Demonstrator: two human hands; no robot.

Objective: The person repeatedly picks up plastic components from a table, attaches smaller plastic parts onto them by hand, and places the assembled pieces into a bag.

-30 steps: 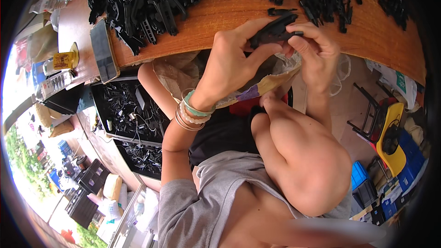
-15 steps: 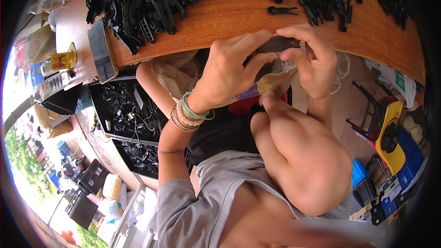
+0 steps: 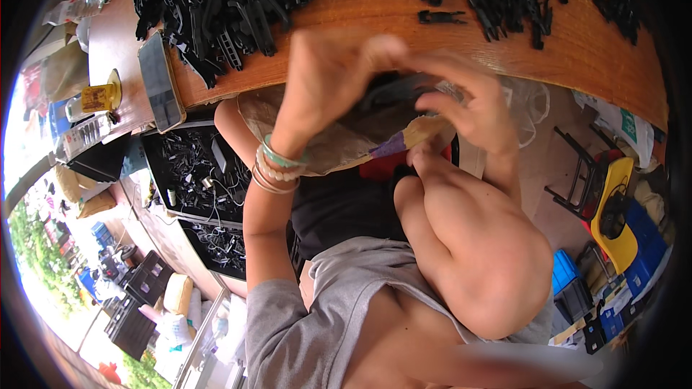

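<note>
My left hand (image 3: 328, 83), with several bracelets at its wrist, is smeared by motion over the table's near edge, so its grip cannot be made out. To its right, my right hand (image 3: 472, 101) is slightly blurred, with thumb and fingers apart and nothing seen between them. Below and between both hands, a dark curved piece (image 3: 396, 91) lies at the mouth of a brownish plastic bag (image 3: 324, 148) spread over my lap. Whether either hand touches that piece cannot be told.
Piles of black plastic parts (image 3: 238, 7) cover the far side of the wooden table (image 3: 324, 43). One single part (image 3: 441, 17) lies apart. A phone (image 3: 160, 79) rests at the left edge. Below are black trays of parts (image 3: 202, 173); a yellow stool (image 3: 616, 209) lies right.
My left hand has moved up and to the left, away from my right hand. My right hand's fingers have opened off the dark piece, which now sits lower, at the bag's mouth.
</note>
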